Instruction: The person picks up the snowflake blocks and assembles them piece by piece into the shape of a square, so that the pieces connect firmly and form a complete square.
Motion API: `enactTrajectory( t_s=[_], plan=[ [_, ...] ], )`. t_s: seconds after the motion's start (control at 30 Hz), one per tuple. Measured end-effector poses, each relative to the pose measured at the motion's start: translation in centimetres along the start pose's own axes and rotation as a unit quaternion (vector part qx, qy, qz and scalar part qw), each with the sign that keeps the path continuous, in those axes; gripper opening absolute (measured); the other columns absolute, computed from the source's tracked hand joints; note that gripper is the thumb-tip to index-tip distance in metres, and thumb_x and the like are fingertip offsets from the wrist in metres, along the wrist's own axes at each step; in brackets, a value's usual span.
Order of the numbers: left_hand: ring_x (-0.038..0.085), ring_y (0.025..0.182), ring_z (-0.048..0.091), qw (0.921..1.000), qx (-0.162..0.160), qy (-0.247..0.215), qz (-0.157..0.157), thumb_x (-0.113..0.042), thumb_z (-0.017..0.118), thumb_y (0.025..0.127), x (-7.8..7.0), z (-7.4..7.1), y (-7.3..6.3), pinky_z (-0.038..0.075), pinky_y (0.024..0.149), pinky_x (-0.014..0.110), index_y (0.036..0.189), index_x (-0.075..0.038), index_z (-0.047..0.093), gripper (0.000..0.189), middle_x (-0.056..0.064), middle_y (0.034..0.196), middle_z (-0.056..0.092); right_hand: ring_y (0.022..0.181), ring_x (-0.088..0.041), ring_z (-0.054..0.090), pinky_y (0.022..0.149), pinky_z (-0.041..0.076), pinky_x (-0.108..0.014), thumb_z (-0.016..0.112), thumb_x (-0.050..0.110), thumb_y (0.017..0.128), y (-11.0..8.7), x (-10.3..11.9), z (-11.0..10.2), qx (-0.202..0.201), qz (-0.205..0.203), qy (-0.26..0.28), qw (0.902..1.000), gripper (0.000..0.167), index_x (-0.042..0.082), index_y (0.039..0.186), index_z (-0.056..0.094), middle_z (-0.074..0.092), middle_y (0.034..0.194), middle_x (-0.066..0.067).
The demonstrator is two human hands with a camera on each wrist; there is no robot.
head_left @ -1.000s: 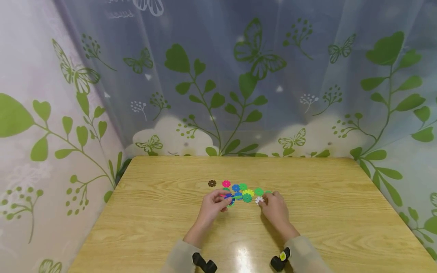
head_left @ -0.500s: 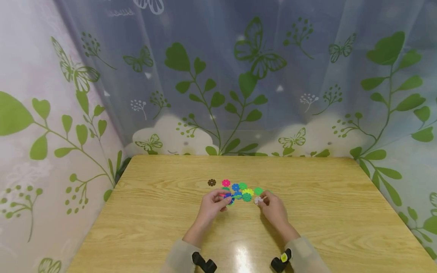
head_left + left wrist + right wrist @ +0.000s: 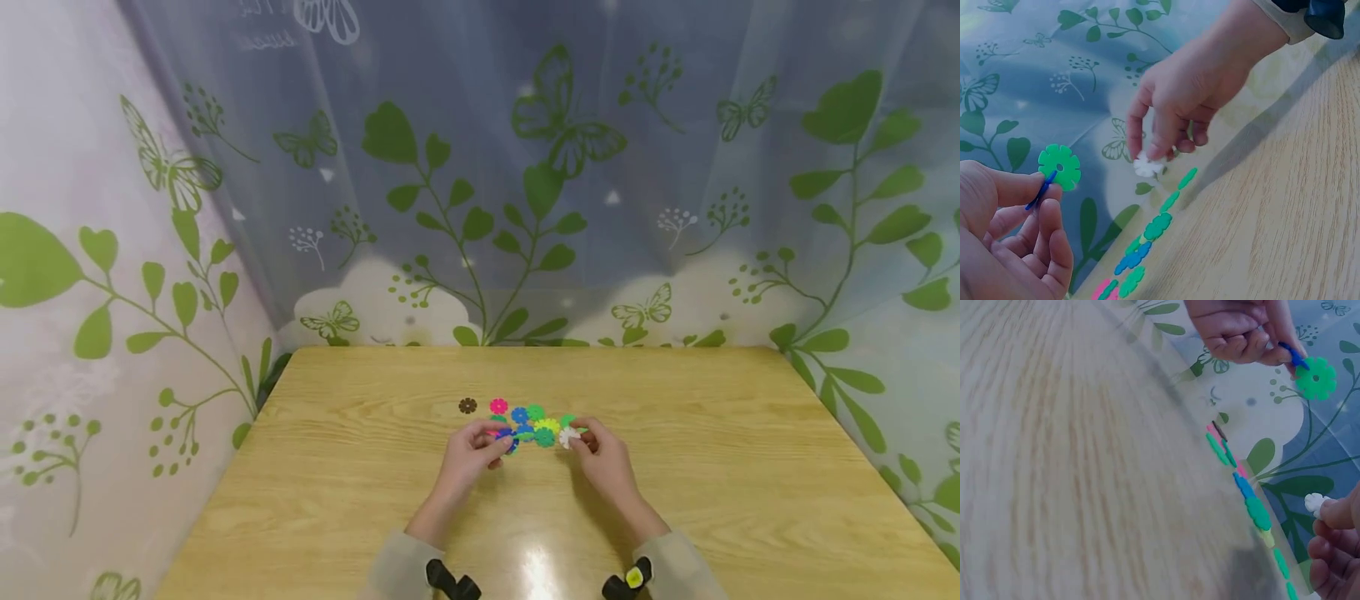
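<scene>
In my left hand (image 3: pixel 465 457), thumb and fingers pinch a blue notched flower-shaped disc (image 3: pixel 1040 192). A bright green disc (image 3: pixel 1063 169) is slotted onto it at an angle, so the two form one joined piece. My right hand (image 3: pixel 607 462) pinches a white flower disc (image 3: pixel 1315 503) between thumb and index finger, held above the table. The white disc is apart from the blue and green piece, and the hands face each other across a short gap. Below and beyond them lie the loose discs, among them a teal one (image 3: pixel 544 437) and a yellow one (image 3: pixel 551 424).
Further back on the wooden table (image 3: pixel 360 475) are a brown disc (image 3: pixel 468 406), a pink disc (image 3: pixel 498 406) and a blue disc (image 3: pixel 519 414). Several green discs lie in the same cluster, some overlapping. A patterned curtain (image 3: pixel 645 208) stands behind the table's far edge.
The white disc in my right hand has shifted slightly left and up, toward the left hand. My left hand keeps its hold almost unmoved. The head view has tilted a little.
</scene>
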State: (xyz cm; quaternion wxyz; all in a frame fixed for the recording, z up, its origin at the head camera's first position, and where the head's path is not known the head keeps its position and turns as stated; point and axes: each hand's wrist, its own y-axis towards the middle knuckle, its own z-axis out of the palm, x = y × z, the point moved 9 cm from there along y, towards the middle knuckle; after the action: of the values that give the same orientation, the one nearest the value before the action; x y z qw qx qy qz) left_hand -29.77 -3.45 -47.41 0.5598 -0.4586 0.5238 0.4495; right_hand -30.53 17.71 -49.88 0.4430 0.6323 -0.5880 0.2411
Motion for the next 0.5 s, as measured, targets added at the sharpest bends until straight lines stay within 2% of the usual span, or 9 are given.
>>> enactTrajectory(
  t_s=[0.1,0.2,0.33,0.4,0.5],
  plan=[
    [0.011,0.063,0.055,1.0000,-0.007,0.001,-0.001,-0.006,0.068,0.084,1.3,0.0,0.6,0.055,0.062,0.027,0.109,0.006,0.062,0.028,0.001,0.071,0.060,0.065,-0.015,0.053,0.050,0.046,-0.022,0.066,0.006,0.086,-0.2,0.5,-0.3,-0.007,-0.010,0.020,0.9997,0.016,0.006,0.102,0.066,0.060,0.076,-0.005],
    [0.012,0.063,0.055,0.9999,-0.008,-0.006,-0.003,-0.007,0.069,0.083,2.0,0.1,0.9,0.054,0.060,0.024,0.109,0.005,0.062,0.029,0.000,0.071,0.060,0.064,-0.015,0.055,0.051,0.047,-0.023,0.067,0.009,0.086,-0.3,0.9,-0.4,-0.003,-0.001,0.052,0.9986,0.015,0.009,0.102,0.066,0.060,0.075,-0.004],
    [0.011,0.064,0.054,1.0000,-0.001,-0.003,-0.009,-0.003,0.066,0.084,0.5,0.5,0.1,0.055,0.063,0.027,0.108,0.006,0.062,0.025,0.002,0.072,0.060,0.060,-0.016,0.054,0.049,0.047,-0.022,0.066,0.006,0.086,-0.3,1.8,-0.4,-0.001,0.007,0.109,0.9940,0.015,0.006,0.102,0.066,0.058,0.071,-0.006],
    [0.012,0.065,0.055,1.0000,0.003,0.003,-0.008,-0.002,0.065,0.085,0.0,0.7,-0.1,0.055,0.064,0.028,0.108,0.007,0.062,0.025,0.004,0.073,0.060,0.058,-0.017,0.054,0.047,0.046,-0.021,0.064,0.002,0.087,-0.4,2.5,-0.4,0.000,-0.002,0.139,0.9902,0.015,0.000,0.102,0.064,0.057,0.070,-0.009],
    [0.013,0.065,0.056,1.0000,0.005,-0.001,-0.007,-0.003,0.064,0.086,0.4,0.8,0.1,0.055,0.064,0.028,0.109,0.007,0.061,0.025,0.004,0.074,0.061,0.056,-0.024,0.054,0.046,0.047,-0.023,0.061,-0.005,0.087,-0.7,4.1,-0.5,0.006,-0.006,0.190,0.9817,0.016,-0.008,0.102,0.060,0.056,0.070,-0.018]
  ],
)
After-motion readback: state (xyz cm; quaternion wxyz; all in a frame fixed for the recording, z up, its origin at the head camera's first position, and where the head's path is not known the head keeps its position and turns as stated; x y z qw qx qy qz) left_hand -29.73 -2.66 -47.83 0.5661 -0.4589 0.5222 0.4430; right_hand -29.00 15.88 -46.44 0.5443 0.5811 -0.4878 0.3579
